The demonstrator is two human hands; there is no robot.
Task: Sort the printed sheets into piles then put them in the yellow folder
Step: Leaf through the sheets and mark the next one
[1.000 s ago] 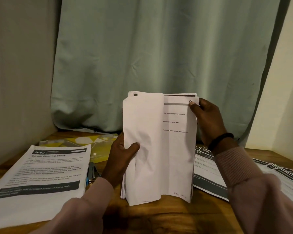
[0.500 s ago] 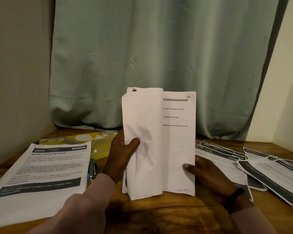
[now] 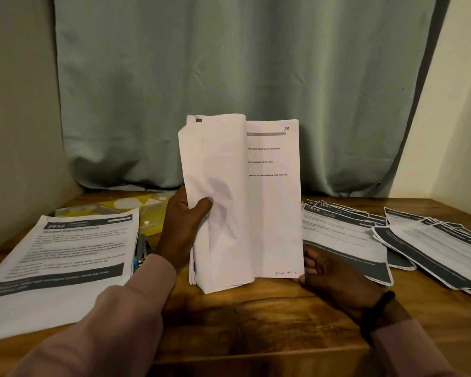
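Note:
A stack of printed sheets (image 3: 242, 202) stands upright on the wooden table (image 3: 256, 322), its front pages curled back to the left. My left hand (image 3: 185, 227) grips the curled pages at the stack's left side. My right hand (image 3: 329, 278) pinches the lower right corner of the exposed page, which bears handwritten marks. The yellow folder (image 3: 114, 206) lies flat at the back left, partly covered by a sheet pile.
A pile headed "2652" (image 3: 60, 262) lies at the left. Two fanned piles of printed sheets (image 3: 346, 235) (image 3: 441, 246) lie at the right. Pens (image 3: 142, 251) rest beside the left pile. A green curtain (image 3: 242, 77) hangs behind the table.
My right hand dropped from the stack's top right corner to its lower right corner. The stack stayed upright in my left hand.

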